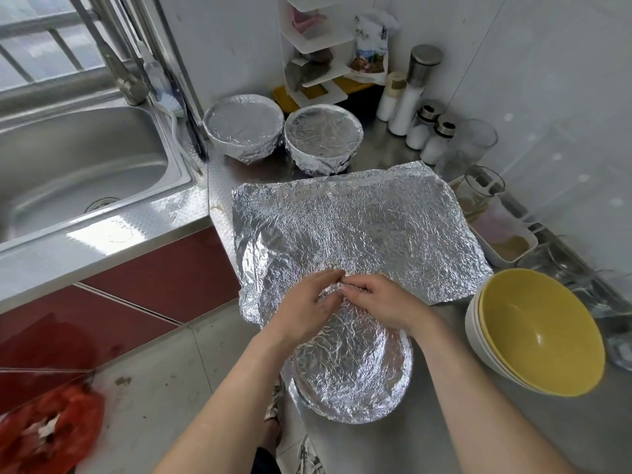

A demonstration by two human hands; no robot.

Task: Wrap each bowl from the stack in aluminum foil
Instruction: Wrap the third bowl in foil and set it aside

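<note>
A bowl (352, 367) sits at the near edge of the steel counter with crinkled aluminum foil (349, 224) pressed over its mouth; the rest of the sheet spreads flat toward the back. My left hand (304, 306) and my right hand (379, 302) meet at the bowl's far rim, fingers curled and pinching the foil there. A stack of bowls (533, 333), yellow inside and white outside, stands uncovered at the right. Two foil-wrapped bowls sit at the back, one on the left (243, 126) and one on the right (323, 142).
A steel sink (78, 172) with a faucet lies to the left. Spice shakers (424, 128), a white rack (318, 49), glass jars (478, 189) and a white tray (502, 241) crowd the back right. A red bag (48, 432) lies on the floor.
</note>
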